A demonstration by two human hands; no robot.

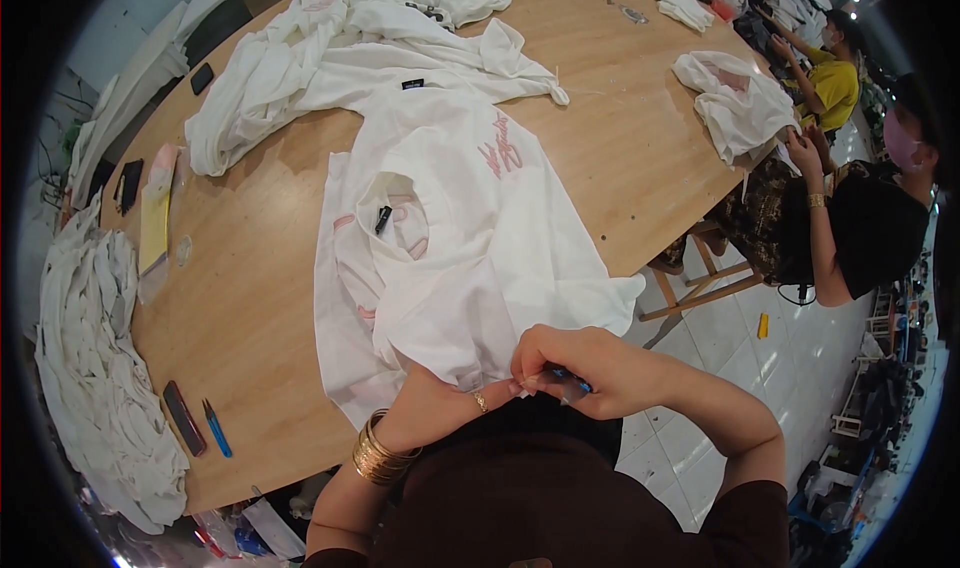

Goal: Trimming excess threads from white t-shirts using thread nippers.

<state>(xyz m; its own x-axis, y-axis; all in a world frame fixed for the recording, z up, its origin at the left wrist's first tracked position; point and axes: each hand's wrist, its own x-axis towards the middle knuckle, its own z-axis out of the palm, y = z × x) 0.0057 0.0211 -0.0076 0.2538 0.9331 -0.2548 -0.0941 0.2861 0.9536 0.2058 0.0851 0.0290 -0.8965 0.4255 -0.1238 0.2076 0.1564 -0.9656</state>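
A white shirt with pink lettering on it lies spread over the table's near edge, its collar opening facing up. My left hand is closed on the hem at the near edge, with bangles on the wrist and a ring on one finger. Right beside it, my right hand pinches at the same edge, its fingertips meeting those of the left. Tucked in the right palm are small blue thread snips, mostly hidden by the fingers.
More white garments are heaped on the wooden table at the back, and a long pile hangs at the left edge. A phone and a blue pointed tool lie at left. Across at right, a seated person handles another white garment.
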